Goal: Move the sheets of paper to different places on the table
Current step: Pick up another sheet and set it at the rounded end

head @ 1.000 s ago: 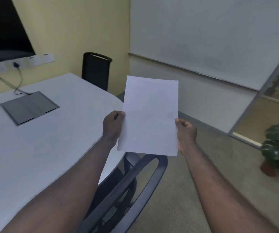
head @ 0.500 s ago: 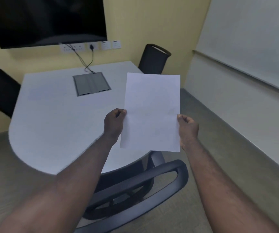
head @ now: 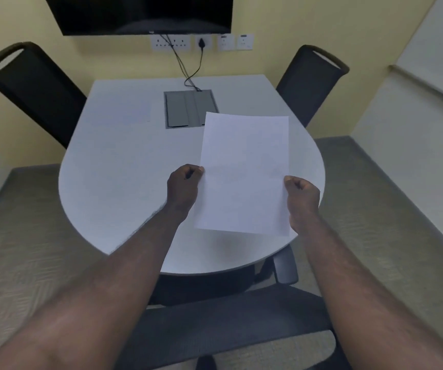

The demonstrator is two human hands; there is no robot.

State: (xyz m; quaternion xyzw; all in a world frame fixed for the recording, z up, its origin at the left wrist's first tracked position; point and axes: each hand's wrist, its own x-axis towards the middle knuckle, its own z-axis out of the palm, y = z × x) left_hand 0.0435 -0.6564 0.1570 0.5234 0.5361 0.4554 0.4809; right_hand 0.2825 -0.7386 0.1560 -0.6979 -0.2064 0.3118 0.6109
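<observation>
White sheet of paper (head: 244,173) pinched at both long edges: left hand (head: 184,186) w/ grip closed on the left edge, right hand (head: 301,194) w/ grip closed on the right edge. Held up in the air, tilted toward the camera, not touching the tabletop (head: 124,169).

Just changed: a sec ago seen w/ the whiteboard wall and a plant behind, mostly off to the side of the tabletop; half a sec ago partly swung round; now squarely over the near-right part of the tabletop, top edge just overlapping the grey cable hatch (head: 189,108) from this angle. Hold on the paper same throughout, same pinch points. Faint shadow under the paper's lower edge, so prob. low over the surface but still apart from it.

Meaning for task: turned to face the tabletop, carry nearly done, set-down likely next. Second, very faint pale rectangle left of the hatch (head: 129,110), maybe another sheet already lying there; too washed out to be sure. If so, spot near the front-right keeps the two well apart.

Writing/brands: none readable. Paper looks blank on the side shown. Dark screen (head: 145,14) beyond the hatch has a tiny mark at its lower edge, too small to read. Wall sockets (head: 171,43) below it: no legible labels.
</observation>
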